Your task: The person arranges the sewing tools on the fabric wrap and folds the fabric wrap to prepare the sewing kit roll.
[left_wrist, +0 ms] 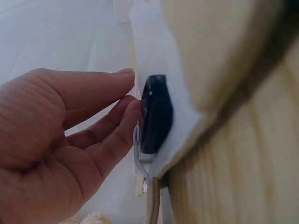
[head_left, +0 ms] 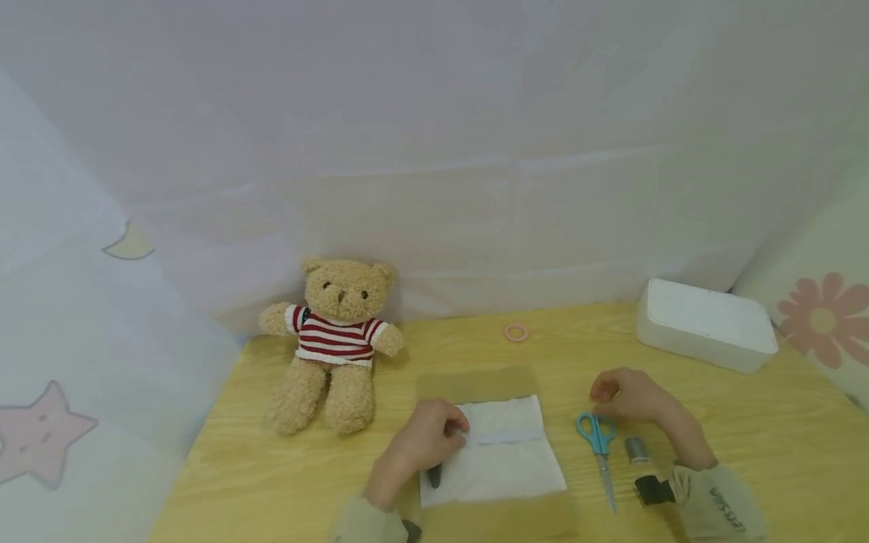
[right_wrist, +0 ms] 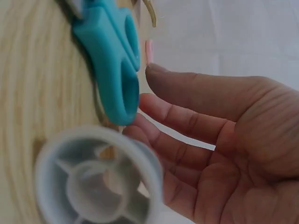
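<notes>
A white cloth (head_left: 502,471) with a thin pale strip (head_left: 509,437) across it lies on a tan mat (head_left: 502,520). My left hand (head_left: 428,434) is at the cloth's left edge, near the strip's end. In the left wrist view its thumb and fingertips are slightly apart beside a small black object (left_wrist: 158,114) on the cloth, whose kind I cannot tell. My right hand (head_left: 631,396) hovers or rests just beyond the turquoise-handled scissors (head_left: 597,437), fingers loosely bent and holding nothing. Near it stands a grey thread spool (head_left: 637,450), its spoked end (right_wrist: 49,186) close in the right wrist view.
A teddy bear (head_left: 336,339) in a striped sweater sits at the back left of the wooden table (head_left: 224,452). At the back lies a pink ring (head_left: 509,327). A white box (head_left: 706,320) stands at the back right, against the pale curtain (head_left: 475,226).
</notes>
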`<control>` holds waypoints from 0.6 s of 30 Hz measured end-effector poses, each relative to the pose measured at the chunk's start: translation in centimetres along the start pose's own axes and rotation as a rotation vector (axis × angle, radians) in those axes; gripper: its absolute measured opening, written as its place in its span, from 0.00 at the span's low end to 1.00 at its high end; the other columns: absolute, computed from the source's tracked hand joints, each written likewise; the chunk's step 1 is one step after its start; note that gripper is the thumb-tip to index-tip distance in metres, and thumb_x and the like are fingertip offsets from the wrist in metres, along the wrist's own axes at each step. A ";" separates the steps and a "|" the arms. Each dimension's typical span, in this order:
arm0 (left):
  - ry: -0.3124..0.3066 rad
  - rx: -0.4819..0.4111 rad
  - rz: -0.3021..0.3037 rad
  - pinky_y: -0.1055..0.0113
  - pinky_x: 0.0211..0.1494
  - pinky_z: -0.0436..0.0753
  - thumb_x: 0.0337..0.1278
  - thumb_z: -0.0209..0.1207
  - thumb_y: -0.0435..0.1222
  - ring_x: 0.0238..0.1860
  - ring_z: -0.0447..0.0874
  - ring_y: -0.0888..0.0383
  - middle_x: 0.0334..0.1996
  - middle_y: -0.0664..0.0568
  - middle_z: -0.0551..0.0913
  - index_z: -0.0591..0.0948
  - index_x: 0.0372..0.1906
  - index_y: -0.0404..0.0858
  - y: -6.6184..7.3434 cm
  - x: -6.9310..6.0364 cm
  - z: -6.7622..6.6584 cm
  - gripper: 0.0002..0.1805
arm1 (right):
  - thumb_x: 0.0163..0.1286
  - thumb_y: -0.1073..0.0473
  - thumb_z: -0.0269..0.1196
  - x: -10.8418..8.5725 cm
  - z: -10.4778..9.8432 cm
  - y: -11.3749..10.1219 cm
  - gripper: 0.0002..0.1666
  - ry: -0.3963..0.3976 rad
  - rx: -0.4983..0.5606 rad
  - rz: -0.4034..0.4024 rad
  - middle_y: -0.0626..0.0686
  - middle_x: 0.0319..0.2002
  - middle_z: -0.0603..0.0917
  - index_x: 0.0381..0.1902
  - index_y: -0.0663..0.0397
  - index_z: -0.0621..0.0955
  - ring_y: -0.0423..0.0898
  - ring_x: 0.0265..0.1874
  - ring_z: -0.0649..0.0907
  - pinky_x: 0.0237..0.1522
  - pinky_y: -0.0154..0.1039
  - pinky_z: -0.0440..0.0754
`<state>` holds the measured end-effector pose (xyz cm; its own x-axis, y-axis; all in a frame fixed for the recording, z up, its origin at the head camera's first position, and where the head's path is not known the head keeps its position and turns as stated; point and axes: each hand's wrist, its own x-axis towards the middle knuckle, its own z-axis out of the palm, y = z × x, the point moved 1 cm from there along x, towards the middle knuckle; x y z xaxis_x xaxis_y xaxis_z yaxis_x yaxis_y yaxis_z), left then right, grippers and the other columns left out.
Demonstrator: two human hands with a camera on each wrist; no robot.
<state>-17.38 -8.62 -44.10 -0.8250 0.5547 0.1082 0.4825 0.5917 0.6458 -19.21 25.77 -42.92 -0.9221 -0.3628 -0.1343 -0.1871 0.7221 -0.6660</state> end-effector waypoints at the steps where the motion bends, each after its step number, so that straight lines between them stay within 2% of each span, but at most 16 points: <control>1: -0.003 0.001 0.002 0.73 0.33 0.74 0.46 0.63 0.23 0.28 0.74 0.62 0.26 0.52 0.79 0.84 0.29 0.34 0.0 0.0 0.1 0.05 | 0.55 0.62 0.70 0.1 0.2 0.2 0.12 -0.011 0.005 -0.001 0.49 0.31 0.80 0.35 0.60 0.80 0.46 0.33 0.77 0.35 0.42 0.76; 4: -0.019 0.004 -0.005 0.73 0.33 0.74 0.46 0.64 0.24 0.28 0.74 0.62 0.25 0.53 0.79 0.84 0.29 0.34 0.0 0.1 0.2 0.05 | 0.55 0.61 0.70 0.1 0.5 0.5 0.12 -0.044 0.023 -0.004 0.48 0.29 0.78 0.35 0.60 0.80 0.45 0.31 0.75 0.33 0.40 0.75; 11: -0.115 -0.001 -0.031 0.72 0.37 0.75 0.49 0.65 0.27 0.31 0.76 0.61 0.28 0.53 0.80 0.85 0.35 0.34 0.2 0.5 -0.6 0.06 | 0.54 0.63 0.70 -0.7 0.1 0.8 0.11 -0.120 0.031 0.037 0.49 0.25 0.76 0.32 0.58 0.79 0.45 0.26 0.75 0.27 0.40 0.75; 15: -0.139 -0.035 -0.077 0.71 0.36 0.77 0.51 0.63 0.27 0.33 0.77 0.62 0.31 0.51 0.82 0.85 0.38 0.34 0.6 0.9 -1.4 0.08 | 0.52 0.66 0.70 -0.6 0.3 0.6 0.09 -0.093 -0.005 0.041 0.48 0.25 0.77 0.28 0.58 0.79 0.45 0.26 0.74 0.28 0.40 0.75; 18: -0.144 -0.028 -0.079 0.70 0.36 0.77 0.54 0.61 0.27 0.33 0.77 0.62 0.32 0.51 0.83 0.85 0.38 0.35 0.8 1.3 -1.7 0.07 | 0.52 0.66 0.70 -0.4 0.4 0.6 0.07 -0.079 -0.017 0.041 0.47 0.25 0.78 0.27 0.57 0.79 0.45 0.27 0.75 0.29 0.41 0.75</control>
<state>-18.55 -8.44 -42.10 -0.8087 0.5860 -0.0519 0.4074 0.6215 0.6691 -18.84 26.12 -43.55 -0.8997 -0.3774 -0.2193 -0.1558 0.7469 -0.6464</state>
